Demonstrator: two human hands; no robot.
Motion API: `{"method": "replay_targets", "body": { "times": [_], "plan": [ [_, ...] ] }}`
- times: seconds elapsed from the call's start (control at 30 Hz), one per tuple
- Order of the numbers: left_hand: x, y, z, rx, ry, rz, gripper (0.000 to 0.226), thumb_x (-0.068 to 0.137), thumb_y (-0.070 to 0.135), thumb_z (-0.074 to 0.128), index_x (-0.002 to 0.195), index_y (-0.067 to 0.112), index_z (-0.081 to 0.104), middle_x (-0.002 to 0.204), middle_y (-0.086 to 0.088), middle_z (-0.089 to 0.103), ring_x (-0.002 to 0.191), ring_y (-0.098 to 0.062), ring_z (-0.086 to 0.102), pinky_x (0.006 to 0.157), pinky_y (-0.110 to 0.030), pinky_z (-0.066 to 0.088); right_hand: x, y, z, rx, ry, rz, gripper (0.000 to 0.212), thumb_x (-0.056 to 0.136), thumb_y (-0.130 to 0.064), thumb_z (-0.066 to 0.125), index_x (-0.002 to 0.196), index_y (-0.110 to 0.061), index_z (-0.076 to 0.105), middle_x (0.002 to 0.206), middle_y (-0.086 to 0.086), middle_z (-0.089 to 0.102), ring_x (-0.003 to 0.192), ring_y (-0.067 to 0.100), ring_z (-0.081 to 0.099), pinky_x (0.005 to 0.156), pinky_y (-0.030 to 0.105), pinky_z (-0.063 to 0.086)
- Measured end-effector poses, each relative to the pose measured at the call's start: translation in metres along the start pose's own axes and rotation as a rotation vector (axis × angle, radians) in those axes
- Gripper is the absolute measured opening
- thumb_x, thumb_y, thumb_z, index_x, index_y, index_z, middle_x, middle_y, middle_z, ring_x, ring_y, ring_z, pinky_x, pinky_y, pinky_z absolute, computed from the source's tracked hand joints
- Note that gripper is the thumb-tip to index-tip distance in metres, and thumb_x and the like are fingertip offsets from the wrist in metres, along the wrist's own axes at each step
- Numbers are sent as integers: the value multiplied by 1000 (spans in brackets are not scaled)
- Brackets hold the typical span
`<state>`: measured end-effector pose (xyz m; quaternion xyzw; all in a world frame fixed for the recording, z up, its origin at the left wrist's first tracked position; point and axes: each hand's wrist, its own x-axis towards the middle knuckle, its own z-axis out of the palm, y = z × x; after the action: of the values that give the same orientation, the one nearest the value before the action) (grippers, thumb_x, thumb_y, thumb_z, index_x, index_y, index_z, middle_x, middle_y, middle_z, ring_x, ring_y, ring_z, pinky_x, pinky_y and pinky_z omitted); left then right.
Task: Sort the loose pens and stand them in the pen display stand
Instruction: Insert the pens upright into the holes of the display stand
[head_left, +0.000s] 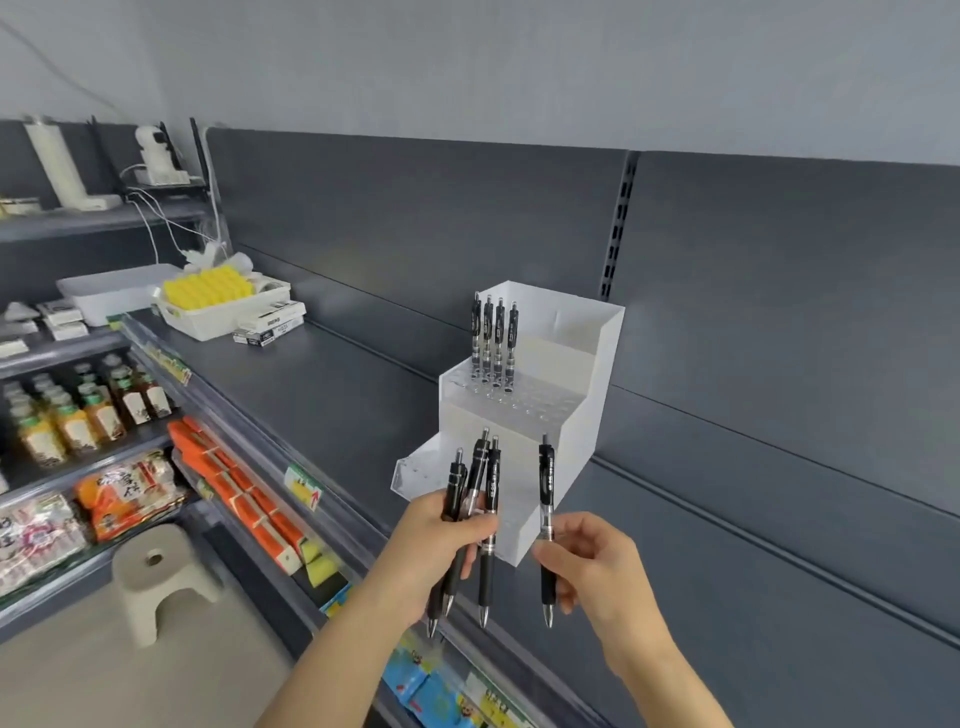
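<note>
Three pens (480, 499) clamped in your left hand (447, 540) grip, one pen (546, 493) pinched in right hand (592, 566), four pens (493, 338) upright in stand (582, 405).

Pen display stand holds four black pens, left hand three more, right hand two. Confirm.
Wrong on the right hand: the head view shows it pinching one pen, not two. Four pens in the pen display stand and three pens in the left hand are correct.

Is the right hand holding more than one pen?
No: the right hand pinches just one black pen, while the left hand holds a bunch of three.
</note>
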<state>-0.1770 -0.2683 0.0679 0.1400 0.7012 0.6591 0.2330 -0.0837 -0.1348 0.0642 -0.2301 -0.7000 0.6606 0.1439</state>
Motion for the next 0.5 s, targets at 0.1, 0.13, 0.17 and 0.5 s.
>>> {"method": "replay_targets", "body": {
  "times": [0.1, 0.13, 0.17, 0.5],
  "plan": [
    [27, 13, -5, 21, 4, 36, 21, 86, 2, 60, 100, -13, 58, 51, -4, 48, 48, -19, 41, 50, -25, 37, 22, -9, 4, 4, -18, -8, 12, 81, 1, 64, 91, -6, 63, 58, 2, 54, 41, 12, 43, 42, 23, 39],
    [34, 15, -8, 28, 8, 43, 22, 86, 2, 61, 102, -12, 58, 52, -4, 48, 49, -19, 41, 51, -26, 37, 29, -12, 6, 2, -12, -11, 12, 82, 1, 64, 90, -7, 64, 58, 2, 54, 42, 11, 44, 43, 23, 40],
    [41, 16, -10, 30, 11, 41, 23, 85, 3, 61, 103, -12, 58, 52, -4, 48, 49, -19, 41, 51, -26, 36, 35, -14, 8, 2, 0, -10, 10, 82, 0, 65, 89, -8, 65, 58, 2, 55, 42, 11, 44, 43, 23, 41],
    [108, 31, -46, 149, -41, 118, 18, 87, 4, 60, 98, -9, 58, 52, -6, 45, 46, -17, 40, 51, -27, 36, 101, -48, 27, -24, 225, -111, 10, 87, -4, 60, 77, -8, 61, 71, 6, 59, 45, 10, 56, 48, 21, 51]
  ]
}}
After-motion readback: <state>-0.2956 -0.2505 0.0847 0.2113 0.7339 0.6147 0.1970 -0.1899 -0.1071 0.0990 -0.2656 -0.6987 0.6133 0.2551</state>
